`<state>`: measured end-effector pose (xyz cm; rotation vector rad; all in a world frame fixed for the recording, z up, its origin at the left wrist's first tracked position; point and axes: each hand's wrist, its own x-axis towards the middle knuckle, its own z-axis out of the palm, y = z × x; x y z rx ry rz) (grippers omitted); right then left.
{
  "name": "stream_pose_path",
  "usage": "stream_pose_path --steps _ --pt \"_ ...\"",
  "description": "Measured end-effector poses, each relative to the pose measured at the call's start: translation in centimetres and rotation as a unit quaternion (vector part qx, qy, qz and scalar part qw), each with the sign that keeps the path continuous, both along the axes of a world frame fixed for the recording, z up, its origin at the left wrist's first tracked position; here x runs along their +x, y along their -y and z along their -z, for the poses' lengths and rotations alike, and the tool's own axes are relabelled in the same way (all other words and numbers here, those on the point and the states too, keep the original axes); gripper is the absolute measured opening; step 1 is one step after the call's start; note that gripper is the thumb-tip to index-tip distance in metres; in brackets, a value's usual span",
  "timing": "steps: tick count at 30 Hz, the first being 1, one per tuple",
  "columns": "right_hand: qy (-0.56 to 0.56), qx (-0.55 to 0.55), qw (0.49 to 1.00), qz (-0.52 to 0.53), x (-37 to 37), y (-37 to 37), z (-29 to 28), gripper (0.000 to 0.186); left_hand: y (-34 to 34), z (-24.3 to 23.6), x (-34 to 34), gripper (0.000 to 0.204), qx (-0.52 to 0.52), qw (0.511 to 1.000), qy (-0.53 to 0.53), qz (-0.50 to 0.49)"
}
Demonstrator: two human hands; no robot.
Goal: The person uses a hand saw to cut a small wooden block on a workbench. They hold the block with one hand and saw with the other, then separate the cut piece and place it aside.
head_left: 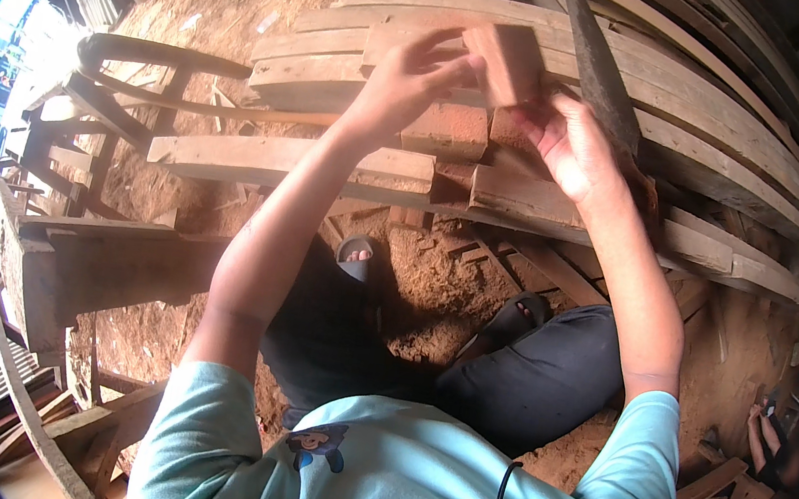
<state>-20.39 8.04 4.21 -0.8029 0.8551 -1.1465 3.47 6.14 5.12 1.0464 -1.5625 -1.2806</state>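
My left hand and my right hand both grip a small reddish-brown wooden block, held up over a stack of pale planks. The left fingers pinch its left edge. The right fingers hold its lower right side. Just below the block lie other short reddish blocks on the planks. A long dark board leans past the right hand.
Curved wooden slats fan out at the right. Bent chair parts and a rough timber bench stand at the left. Sawdust covers the ground by my sandalled feet. Another person's foot shows at the right edge.
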Motion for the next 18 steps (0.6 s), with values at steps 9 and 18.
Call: stream_pose_path --steps 9,18 --pt "-0.254 -0.319 0.903 0.135 1.3 -0.1 -0.2 0.066 0.6 0.9 0.0 0.063 -0.01 0.997 0.053 -0.061" --pt "-0.394 -0.454 0.795 0.075 1.1 -1.3 -1.0 0.069 -0.8 -1.9 1.7 0.055 -0.267 0.921 0.281 -0.014"
